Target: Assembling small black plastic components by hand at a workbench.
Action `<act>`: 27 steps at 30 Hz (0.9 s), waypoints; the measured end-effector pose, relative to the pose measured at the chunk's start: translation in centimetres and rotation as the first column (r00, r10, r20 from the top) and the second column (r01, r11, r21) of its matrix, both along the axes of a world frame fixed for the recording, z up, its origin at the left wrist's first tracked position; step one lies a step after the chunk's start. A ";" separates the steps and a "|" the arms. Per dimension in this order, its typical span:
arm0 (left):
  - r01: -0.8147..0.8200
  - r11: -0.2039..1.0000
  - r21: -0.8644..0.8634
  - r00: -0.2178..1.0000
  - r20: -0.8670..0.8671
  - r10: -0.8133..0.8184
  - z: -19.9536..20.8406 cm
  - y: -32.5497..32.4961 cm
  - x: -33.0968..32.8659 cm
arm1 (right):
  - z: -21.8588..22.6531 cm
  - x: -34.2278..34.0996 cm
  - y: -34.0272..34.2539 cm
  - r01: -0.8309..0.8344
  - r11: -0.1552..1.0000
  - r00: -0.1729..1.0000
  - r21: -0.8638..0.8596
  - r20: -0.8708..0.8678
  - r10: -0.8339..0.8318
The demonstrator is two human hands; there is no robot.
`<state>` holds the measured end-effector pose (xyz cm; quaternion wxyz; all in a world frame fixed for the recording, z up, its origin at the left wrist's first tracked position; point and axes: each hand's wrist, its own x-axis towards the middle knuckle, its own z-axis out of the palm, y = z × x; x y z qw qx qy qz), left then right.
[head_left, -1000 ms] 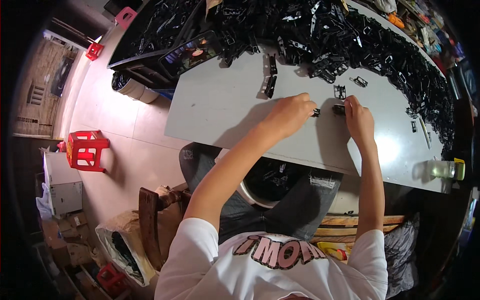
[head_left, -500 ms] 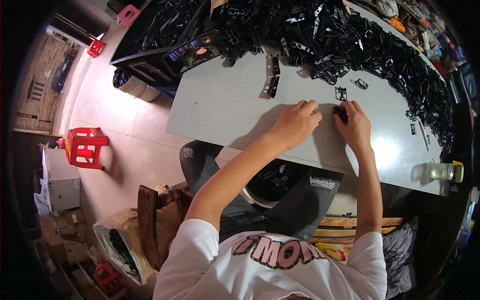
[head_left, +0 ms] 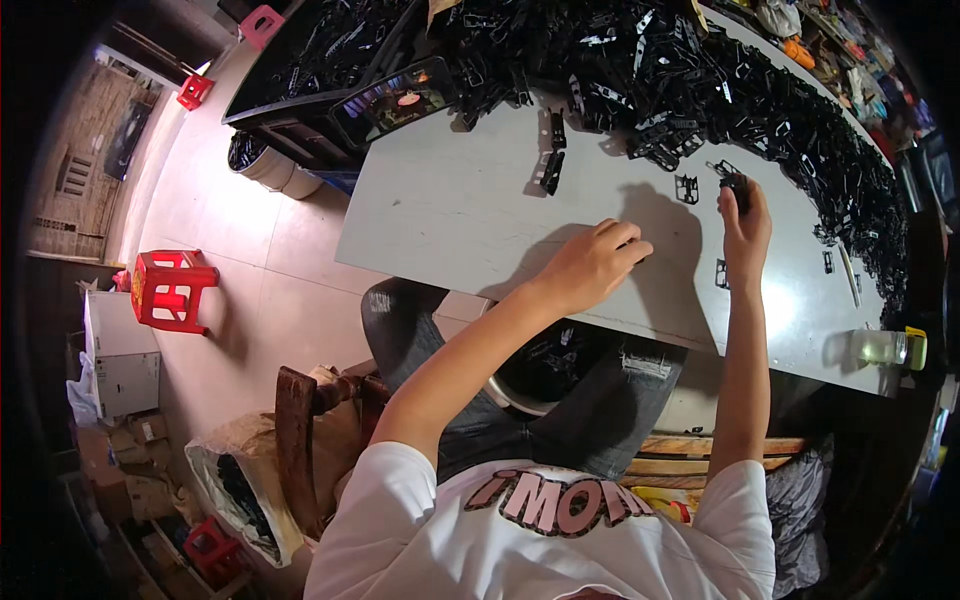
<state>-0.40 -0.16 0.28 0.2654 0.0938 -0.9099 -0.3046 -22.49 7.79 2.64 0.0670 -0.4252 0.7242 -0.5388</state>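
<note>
My right hand (head_left: 747, 232) is closed on a small black part (head_left: 738, 188), held between thumb and fingers over the right side of the white table (head_left: 440, 215). Just beyond its fingertips lies a loose black frame-like piece (head_left: 720, 167), and a similar piece (head_left: 686, 189) rests to its left. Beside my right wrist is another small black piece (head_left: 721, 273). Low over the table near its front edge, my left hand (head_left: 592, 268) has its fingers curled in; whatever they may hold is hidden. Two black pieces, one (head_left: 557, 130) beyond the other (head_left: 551, 173), lie ahead of it.
A large heap of black parts (head_left: 690, 90) covers the table's far and right sides. At the far left a phone (head_left: 395, 100) leans on a black crate. A yellow-lidded clear container (head_left: 882, 347) stands at the right front corner. Red stools (head_left: 172, 290) are on the floor.
My right hand has moved away from my left, rightward and farther out, carrying the black part. A small black piece beside my right wrist now shows. My left hand has shifted only slightly.
</note>
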 end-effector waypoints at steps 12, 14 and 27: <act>-0.177 0.960 0.215 0.923 -0.302 0.238 2.9 -0.2 -2.9 | 1.5 6.7 0.4 -0.211 0.956 0.871 0.205 -0.404 0.279; -0.127 0.952 0.278 0.954 -0.229 0.194 3.1 -0.5 -3.4 | 1.9 6.7 0.5 -0.204 0.957 0.886 0.206 -0.378 0.270; -0.101 0.931 0.350 0.995 0.018 0.102 1.6 2.1 1.8 | 0.9 6.5 4.6 0.095 0.928 0.937 0.361 -0.346 0.039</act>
